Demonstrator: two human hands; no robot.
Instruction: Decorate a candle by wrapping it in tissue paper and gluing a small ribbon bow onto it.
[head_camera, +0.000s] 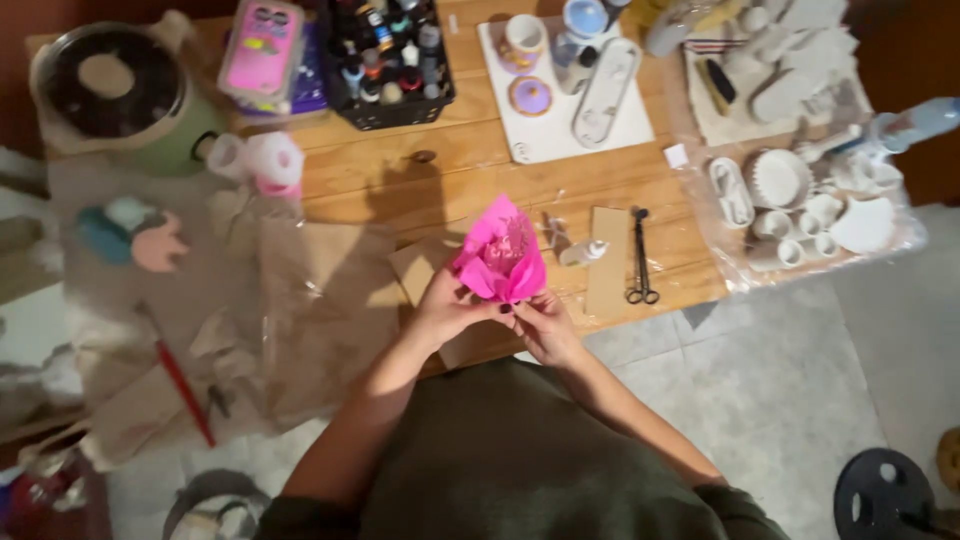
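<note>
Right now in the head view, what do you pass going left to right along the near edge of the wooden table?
Red-handled tool → crumpled brown paper → left hand → pink tissue paper held in both hands → right hand → small white bottle → black scissors → clear tray of white moulds.

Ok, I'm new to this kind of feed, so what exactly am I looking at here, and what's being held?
There is no machine: one camera worn on a person's head looks down at their two bare hands. The left hand and right hand together hold a bright pink tissue paper bundle over a wooden table. On the table lie black scissors, a small white bottle, a black basket of little bottles, a white tray, and white moulded pieces on plastic sheet. A red-handled tool lies on brown paper at left.
</note>
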